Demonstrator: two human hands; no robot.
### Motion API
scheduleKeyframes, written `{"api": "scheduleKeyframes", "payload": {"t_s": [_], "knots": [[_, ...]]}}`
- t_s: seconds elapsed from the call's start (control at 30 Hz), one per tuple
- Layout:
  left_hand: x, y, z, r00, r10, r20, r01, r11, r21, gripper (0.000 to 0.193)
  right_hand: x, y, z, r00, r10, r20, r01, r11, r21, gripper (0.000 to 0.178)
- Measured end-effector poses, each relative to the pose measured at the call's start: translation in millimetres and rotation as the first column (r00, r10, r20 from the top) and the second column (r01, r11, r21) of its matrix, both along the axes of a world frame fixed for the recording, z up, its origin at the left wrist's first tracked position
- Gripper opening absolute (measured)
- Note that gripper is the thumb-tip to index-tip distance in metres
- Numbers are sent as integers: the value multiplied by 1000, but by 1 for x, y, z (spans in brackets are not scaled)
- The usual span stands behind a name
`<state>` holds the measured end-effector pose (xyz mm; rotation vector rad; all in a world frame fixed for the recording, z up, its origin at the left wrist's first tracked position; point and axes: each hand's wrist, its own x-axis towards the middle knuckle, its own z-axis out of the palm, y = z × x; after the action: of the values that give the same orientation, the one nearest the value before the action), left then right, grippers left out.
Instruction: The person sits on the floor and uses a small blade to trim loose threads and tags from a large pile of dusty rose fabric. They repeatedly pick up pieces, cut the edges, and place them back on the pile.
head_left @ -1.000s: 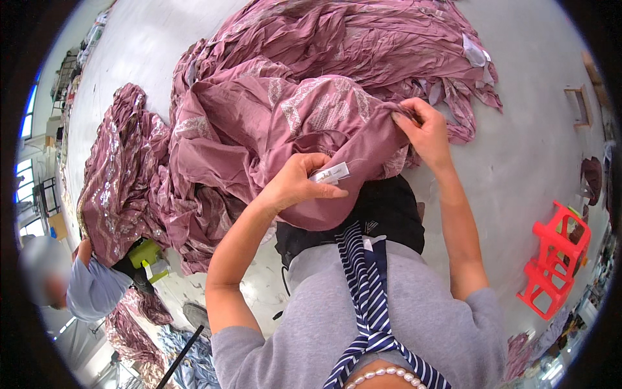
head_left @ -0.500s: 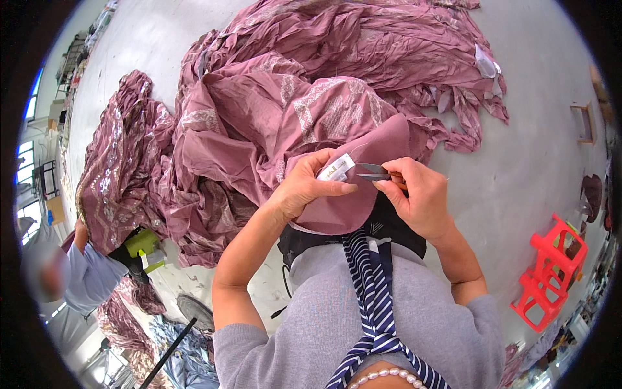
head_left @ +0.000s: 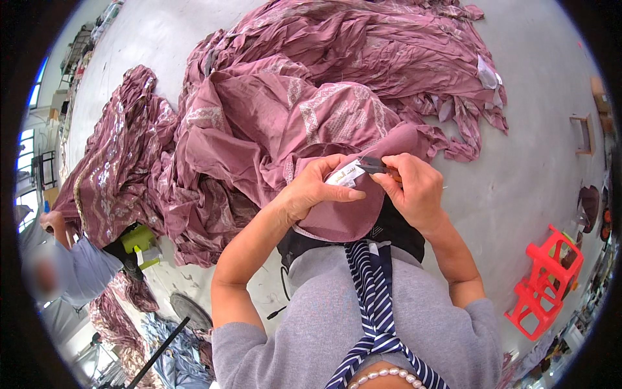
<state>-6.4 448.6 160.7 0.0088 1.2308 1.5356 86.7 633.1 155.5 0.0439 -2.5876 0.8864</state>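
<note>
My left hand (head_left: 312, 192) pinches mauve fabric (head_left: 340, 220) together with a small white label (head_left: 345, 175) attached to it, the thumb lying along the label's lower side. In my right hand (head_left: 416, 193) is a pair of thread snips (head_left: 372, 166) with dark blades and an orange-brown handle. The blade tips lie at the label's upper right corner. Whether they touch a thread there I cannot make out. The held cloth drapes over my lap and runs into a large mauve heap (head_left: 253, 136) with silvery-white patterned bands.
At left, a co-worker's hand (head_left: 53, 222) holds the sequinned end of the mauve cloth, beside a green machine-like object (head_left: 140, 245). A red plastic stool (head_left: 544, 285) stands at right. Behind it all spreads a pale surface (head_left: 531, 129). Blue-grey cloth (head_left: 172, 350) lies lower left.
The snips have come left and up, from beside the label to its upper right corner. My left hand has shifted slightly right with the label. The co-worker's hand has moved left.
</note>
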Motion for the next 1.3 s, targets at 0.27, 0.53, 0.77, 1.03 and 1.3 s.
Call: {"api": "scheduleKeyframes", "payload": {"t_s": [0.27,0.53,0.77,1.03,1.3], "knots": [[-1,-1,0,999,-33,14,33,999,-11,44,-2,2,-7,998,41,-53,-36,995,90,28],[-8,-11,2,998,-56,-2,56,998,41,58,-2,14,-4,1000,-22,-18,18,982,-188,25],[-13,-17,-2,998,-12,62,3,991,137,62,13,7,-2,998,66,19,-63,987,-148,28],[-11,-21,-8,994,30,105,-45,989,142,61,11,-5,-2,994,110,-5,-110,990,-89,28],[-10,-21,-8,990,25,136,-44,989,140,64,10,-8,-7,993,114,-34,-115,992,-45,27]]}}
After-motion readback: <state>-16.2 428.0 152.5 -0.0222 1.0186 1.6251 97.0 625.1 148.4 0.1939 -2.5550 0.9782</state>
